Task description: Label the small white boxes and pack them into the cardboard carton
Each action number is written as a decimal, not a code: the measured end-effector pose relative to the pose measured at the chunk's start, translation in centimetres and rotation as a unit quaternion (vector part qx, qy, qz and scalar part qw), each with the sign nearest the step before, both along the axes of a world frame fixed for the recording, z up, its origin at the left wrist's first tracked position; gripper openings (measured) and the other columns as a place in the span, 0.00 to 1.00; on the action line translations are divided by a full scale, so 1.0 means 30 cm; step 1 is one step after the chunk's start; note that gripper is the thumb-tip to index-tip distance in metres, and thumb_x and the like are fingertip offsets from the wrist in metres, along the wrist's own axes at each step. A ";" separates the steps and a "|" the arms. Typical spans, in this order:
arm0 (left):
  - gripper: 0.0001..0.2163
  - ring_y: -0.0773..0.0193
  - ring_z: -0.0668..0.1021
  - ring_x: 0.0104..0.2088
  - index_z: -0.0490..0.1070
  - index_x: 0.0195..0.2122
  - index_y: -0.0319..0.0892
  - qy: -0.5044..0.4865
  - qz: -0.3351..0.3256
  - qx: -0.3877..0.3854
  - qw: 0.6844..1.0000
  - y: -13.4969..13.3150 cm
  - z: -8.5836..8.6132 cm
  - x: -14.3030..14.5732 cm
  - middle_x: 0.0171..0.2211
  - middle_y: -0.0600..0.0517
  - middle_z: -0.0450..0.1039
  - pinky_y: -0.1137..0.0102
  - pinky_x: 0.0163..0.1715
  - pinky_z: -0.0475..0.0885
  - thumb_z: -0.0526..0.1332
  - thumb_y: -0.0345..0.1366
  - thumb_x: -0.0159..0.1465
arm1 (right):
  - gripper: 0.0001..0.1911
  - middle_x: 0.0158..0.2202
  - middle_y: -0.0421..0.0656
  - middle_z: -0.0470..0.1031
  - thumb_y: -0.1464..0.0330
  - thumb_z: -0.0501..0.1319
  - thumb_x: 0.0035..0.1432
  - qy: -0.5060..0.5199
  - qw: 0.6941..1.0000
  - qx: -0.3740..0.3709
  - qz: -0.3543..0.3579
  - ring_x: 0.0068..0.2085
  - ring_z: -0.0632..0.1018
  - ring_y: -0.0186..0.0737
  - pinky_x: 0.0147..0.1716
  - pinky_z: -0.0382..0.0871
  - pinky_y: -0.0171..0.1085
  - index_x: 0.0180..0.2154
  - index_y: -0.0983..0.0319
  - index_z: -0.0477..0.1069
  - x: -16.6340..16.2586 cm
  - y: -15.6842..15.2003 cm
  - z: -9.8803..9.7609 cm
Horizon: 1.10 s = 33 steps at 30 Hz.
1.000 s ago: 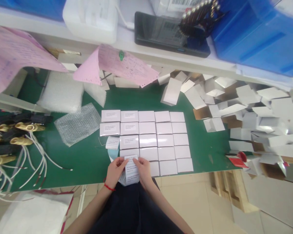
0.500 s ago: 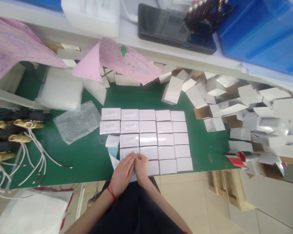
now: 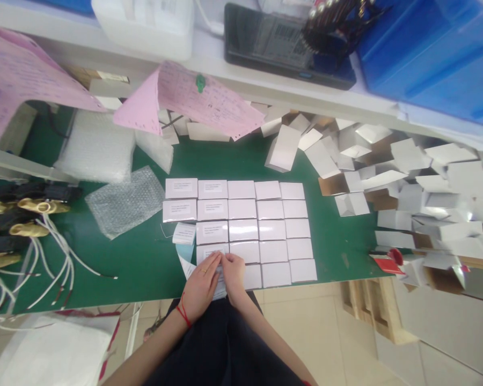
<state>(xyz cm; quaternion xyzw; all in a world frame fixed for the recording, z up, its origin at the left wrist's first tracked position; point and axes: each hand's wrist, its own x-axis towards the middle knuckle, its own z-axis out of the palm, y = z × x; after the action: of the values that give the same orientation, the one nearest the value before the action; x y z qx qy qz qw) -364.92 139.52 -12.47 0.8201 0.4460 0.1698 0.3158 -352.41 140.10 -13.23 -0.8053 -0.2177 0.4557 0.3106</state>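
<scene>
White carton [image 3: 203, 250]: beneath fingertips, showing toward ten o'clock; long axis nine-to-three.
Left hand [image 3: 201, 283]: nearer, fingers together, grip hidden.
Right hand [image 3: 234, 274]: pinch indeterminable.

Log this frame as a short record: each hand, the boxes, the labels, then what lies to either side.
Left hand: fingertips on a white box at its printed label; left hand
Right hand: fingertips beside the left's, at the same box; right hand
Box rows: white boxes in a close grid; printed labels at its left side
Label strip: label strip curling left of the grid
Left side: bubble wrap, brass-coloured fittings
Right side: heaped open cartons
</scene>
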 end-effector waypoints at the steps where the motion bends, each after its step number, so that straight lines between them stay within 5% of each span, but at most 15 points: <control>1: 0.21 0.57 0.70 0.62 0.60 0.64 0.39 0.000 0.001 -0.003 1.000 0.001 0.000 0.000 0.62 0.41 0.66 0.57 0.61 0.69 0.49 0.34 0.71 | 0.19 0.16 0.34 0.53 0.57 0.58 0.50 0.000 1.000 -0.001 -0.001 0.23 0.56 0.32 0.21 0.51 0.33 0.16 0.60 0.58 -0.002 0.001 0.003; 15: 0.20 0.55 0.69 0.62 0.63 0.62 0.36 0.003 -0.050 0.017 0.999 0.053 -0.036 0.030 0.61 0.39 0.67 0.55 0.60 0.70 0.49 0.30 0.69 | 0.15 0.16 0.35 0.56 0.61 0.54 0.51 -0.009 1.000 -0.025 0.013 0.23 0.57 0.32 0.21 0.51 0.33 0.17 0.61 0.61 -0.009 0.003 0.004; 20: 0.20 0.55 0.73 0.59 0.65 0.60 0.35 0.049 -0.048 0.055 0.996 0.061 -0.046 -0.034 0.59 0.39 0.70 0.54 0.60 0.69 0.49 0.29 0.69 | 0.20 0.15 0.34 0.52 0.57 0.59 0.50 -0.008 1.000 0.000 0.015 0.23 0.56 0.32 0.21 0.49 0.33 0.15 0.60 0.58 0.001 0.002 -0.008; 27: 0.21 0.54 0.70 0.62 0.64 0.61 0.34 0.085 -0.059 0.085 0.991 0.047 -0.043 -0.131 0.61 0.38 0.68 0.54 0.62 0.66 0.48 0.29 0.68 | 0.16 0.24 0.42 0.77 0.58 0.68 0.44 0.219 0.974 0.028 -0.056 0.25 0.73 0.38 0.28 0.68 0.37 0.28 0.65 0.77 0.008 -0.080 -0.009; 33: 0.19 0.53 0.71 0.61 0.67 0.59 0.38 0.011 0.004 -0.003 1.000 0.052 -0.024 -0.111 0.59 0.40 0.70 0.54 0.61 0.67 0.48 0.33 0.69 | 0.18 0.29 0.47 0.81 0.59 0.74 0.37 0.295 0.955 -0.018 -0.015 0.29 0.79 0.44 0.33 0.72 0.42 0.28 0.65 0.80 0.031 -0.256 0.000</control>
<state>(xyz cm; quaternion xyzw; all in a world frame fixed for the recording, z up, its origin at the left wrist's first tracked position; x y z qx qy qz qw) -368.24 141.09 -13.20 0.8194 0.4529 0.1610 0.3124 -351.48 132.41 -13.22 -0.6434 -0.0959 0.6726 0.3528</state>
